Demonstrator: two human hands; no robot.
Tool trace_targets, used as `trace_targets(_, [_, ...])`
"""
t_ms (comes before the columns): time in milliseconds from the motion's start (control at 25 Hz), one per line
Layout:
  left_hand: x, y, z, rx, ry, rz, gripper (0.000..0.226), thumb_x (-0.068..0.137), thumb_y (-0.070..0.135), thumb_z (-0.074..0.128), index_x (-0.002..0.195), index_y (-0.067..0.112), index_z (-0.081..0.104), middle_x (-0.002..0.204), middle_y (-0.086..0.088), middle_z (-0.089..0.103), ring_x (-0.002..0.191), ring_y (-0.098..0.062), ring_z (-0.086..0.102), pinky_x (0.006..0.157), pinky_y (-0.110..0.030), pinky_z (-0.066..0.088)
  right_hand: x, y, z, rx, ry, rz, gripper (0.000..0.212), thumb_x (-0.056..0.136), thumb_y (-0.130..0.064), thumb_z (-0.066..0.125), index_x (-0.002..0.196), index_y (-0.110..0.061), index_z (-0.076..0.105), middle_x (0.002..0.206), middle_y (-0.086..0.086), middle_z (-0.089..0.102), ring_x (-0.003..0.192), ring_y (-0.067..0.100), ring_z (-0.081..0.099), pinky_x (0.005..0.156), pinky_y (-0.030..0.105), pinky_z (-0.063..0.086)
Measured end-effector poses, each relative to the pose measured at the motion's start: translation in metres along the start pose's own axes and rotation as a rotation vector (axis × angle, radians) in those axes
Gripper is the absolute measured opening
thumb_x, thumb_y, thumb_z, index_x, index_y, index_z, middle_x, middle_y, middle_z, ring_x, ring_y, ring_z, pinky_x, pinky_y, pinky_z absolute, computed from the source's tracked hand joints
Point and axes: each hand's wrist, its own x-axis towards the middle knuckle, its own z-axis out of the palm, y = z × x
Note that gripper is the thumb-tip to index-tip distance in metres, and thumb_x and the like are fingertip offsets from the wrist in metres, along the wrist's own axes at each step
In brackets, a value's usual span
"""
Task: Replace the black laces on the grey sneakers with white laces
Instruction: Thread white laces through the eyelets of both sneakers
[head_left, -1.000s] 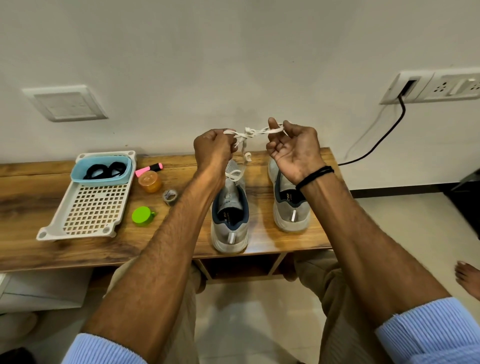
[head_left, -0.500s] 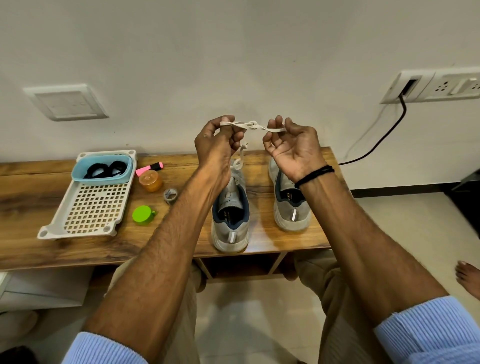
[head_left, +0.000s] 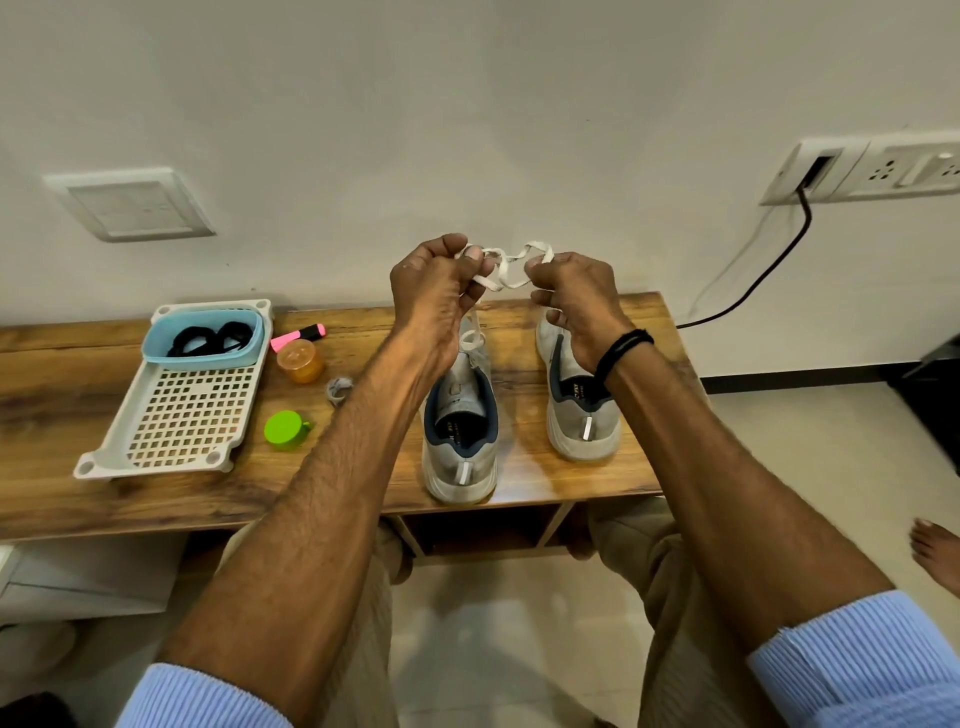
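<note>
Wooden counter (head_left: 62, 374) carried the grey sneakers (head_left: 460, 441) just below the hands. L hand (head_left: 434, 291) and R hand (head_left: 576, 296) each pinched the white lace (head_left: 501, 273): flat, twisted in loose loops btwn them, one strand hanging to the sneaker under L hand.

I am holding both arms raised forward; my left hand (head_left: 432, 292) and right hand (head_left: 575, 297) are pinching the white lace (head_left: 506, 269), looping between their curled fingers.

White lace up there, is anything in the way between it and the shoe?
Nothing visible is. The left hand and right hand hold the white lace up, and a strand hangs down to the grey sneaker under the left hand.
</note>
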Motion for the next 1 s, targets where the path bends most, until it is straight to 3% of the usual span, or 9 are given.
trace_targets(80, [0.0,-0.0004,-0.0011,0.065,0.012,0.019,0.021,0.089,-0.009,0.062,0.099,0.009,0.066,0.079,-0.006,0.071,0.073,-0.016,0.066,0.063,-0.028,0.051,-0.0008,-0.0001,0.001,0.015,0.001,-0.016,0.026,0.086,-0.011,0.067,0.112,-0.015,0.062,0.095,-0.003,0.068,0.083,0.014,0.065,0.07,0.028,0.048])
trace_targets(200, [-0.0011,0.0007,-0.0006,0.107,0.007,0.023,0.026,0.089,-0.011,0.059,0.101,0.009,0.068,0.092,-0.009,0.07,0.075,-0.015,0.067,0.061,-0.026,0.053,0.0003,0.0008,-0.0013,0.072,-0.037,-0.065,0.061,0.089,-0.012,0.067,0.142,-0.018,0.039,0.112,0.004,0.069,0.095,0.017,0.071,0.086,0.034,0.054])
trace_targets(280, [-0.0015,0.0007,0.0,0.12,0.005,0.026,0.025,0.09,-0.01,0.059,0.101,0.01,0.068,0.095,-0.011,0.07,0.075,-0.015,0.066,0.061,-0.026,0.054,-0.001,0.0019,-0.001,0.046,-0.069,-0.129,0.053,0.09,-0.019,0.069,0.138,-0.019,0.047,0.112,0.002,0.069,0.097,0.016,0.07,0.085,0.034,0.054])
trace_targets(400, [-0.0014,-0.0006,0.0002,0.134,0.009,0.029,0.022,0.09,-0.007,0.063,0.101,0.011,0.069,0.092,-0.009,0.071,0.079,-0.016,0.067,0.069,-0.029,0.056,-0.0062,0.0011,0.0011,0.002,-0.139,-0.182,0.025,0.089,-0.03,0.072,0.11,-0.017,0.071,0.093,-0.011,0.07,0.089,0.003,0.064,0.075,0.029,0.05])
trace_targets(520, [-0.0009,-0.0018,-0.0005,0.142,-0.008,0.039,0.019,0.087,-0.005,0.068,0.1,0.01,0.07,0.088,-0.01,0.069,0.072,-0.015,0.067,0.067,-0.031,0.057,-0.0049,0.0037,0.0021,-0.022,-0.179,-0.191,0.014,0.089,-0.023,0.071,0.1,-0.014,0.073,0.086,-0.01,0.07,0.081,0.002,0.062,0.068,0.025,0.048])
trace_targets(640, [0.0,-0.0021,-0.0003,0.139,0.005,0.05,0.019,0.086,-0.005,0.068,0.099,0.009,0.071,0.089,-0.008,0.071,0.063,-0.01,0.065,0.069,-0.034,0.056,-0.0026,0.0045,0.0033,0.011,-0.116,-0.17,0.015,0.095,-0.023,0.065,0.106,-0.013,0.067,0.095,-0.001,0.071,0.081,0.009,0.063,0.069,0.027,0.048])
trace_targets(800, [-0.001,-0.0012,0.0002,0.137,0.0,0.042,0.021,0.085,-0.008,0.066,0.098,0.009,0.071,0.092,-0.009,0.071,0.07,-0.013,0.066,0.07,-0.033,0.058,-0.0018,0.0018,0.0012,0.061,-0.135,-0.186,0.033,0.095,-0.028,0.065,0.125,-0.023,0.054,0.103,0.002,0.074,0.084,0.012,0.067,0.071,0.027,0.051])
trace_targets(1000, [-0.0009,-0.0006,-0.0006,0.141,-0.007,0.039,0.02,0.086,-0.006,0.067,0.1,0.008,0.07,0.091,-0.009,0.071,0.069,-0.013,0.066,0.07,-0.033,0.058,-0.0033,0.0021,0.0022,0.057,-0.136,-0.18,0.031,0.092,-0.027,0.068,0.122,-0.019,0.066,0.095,0.001,0.074,0.079,0.011,0.065,0.069,0.027,0.05])
